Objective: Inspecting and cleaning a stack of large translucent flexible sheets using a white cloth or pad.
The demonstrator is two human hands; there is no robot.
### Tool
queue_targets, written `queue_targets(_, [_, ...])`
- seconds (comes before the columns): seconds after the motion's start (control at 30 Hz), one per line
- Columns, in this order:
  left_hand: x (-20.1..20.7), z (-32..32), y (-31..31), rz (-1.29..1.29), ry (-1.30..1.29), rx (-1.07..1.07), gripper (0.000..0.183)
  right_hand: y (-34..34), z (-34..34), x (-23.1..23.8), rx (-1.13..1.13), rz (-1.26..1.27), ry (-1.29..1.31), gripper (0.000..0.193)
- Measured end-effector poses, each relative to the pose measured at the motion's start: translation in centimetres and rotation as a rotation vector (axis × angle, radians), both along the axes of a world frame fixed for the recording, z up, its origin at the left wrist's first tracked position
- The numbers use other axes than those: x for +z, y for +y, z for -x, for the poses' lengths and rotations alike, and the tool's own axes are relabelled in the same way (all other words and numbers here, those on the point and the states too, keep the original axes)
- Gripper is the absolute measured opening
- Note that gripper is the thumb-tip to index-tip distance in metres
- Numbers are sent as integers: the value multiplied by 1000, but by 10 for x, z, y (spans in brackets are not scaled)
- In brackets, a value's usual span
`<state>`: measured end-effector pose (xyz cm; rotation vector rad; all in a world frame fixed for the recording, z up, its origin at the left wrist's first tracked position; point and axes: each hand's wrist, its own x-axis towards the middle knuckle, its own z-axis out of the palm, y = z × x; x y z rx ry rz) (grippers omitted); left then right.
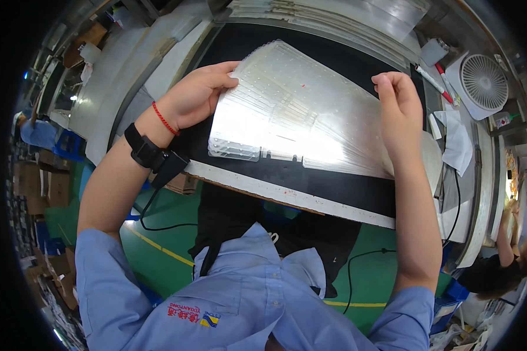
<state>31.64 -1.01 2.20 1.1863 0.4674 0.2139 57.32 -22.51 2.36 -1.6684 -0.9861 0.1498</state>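
Observation:
A thick stack of thin, shiny translucent sheets [334, 111] is spread like a fan over the black work surface. Rows of small dots or holes mark the sheets, and light glares off their middle. My left hand [198, 90] grips the fan's upper left edge, thumb on top and the other fingers partly hidden beneath. At the fan's right end, my right hand [399, 114] is raised, its fingers curled and the thumb bent against them. Nothing shows between those fingertips. The right hand and wrist cover part of the fan's right edge.
The black table mat [345, 190] ends at a white front edge [263, 185]. More flat sheets [334, 26] lie stacked behind it. On the right are a white fan [483, 85], markers [433, 83] and a white cloth [455, 143]. Another person [509, 263] is at far right.

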Motion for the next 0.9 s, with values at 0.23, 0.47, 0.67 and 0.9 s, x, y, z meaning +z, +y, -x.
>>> queue_targets(0.23, [-10, 8, 5, -48, -52, -50, 52, -73, 120, 34, 1166, 287, 32, 21])
queue_targets(0.47, [-8, 9, 5, -35, -79, -51, 45, -194, 124, -141, 349, 1133, -154, 51])
queue_targets(0.67, [-11, 8, 6, -33, -77, -28, 42, -258, 143, -219, -32, 1118, -287, 49])
queue_targets(0.9, [-18, 13, 11, -69, -99, -48, 46, -104, 102, 27, 1013, 536, 217, 44])
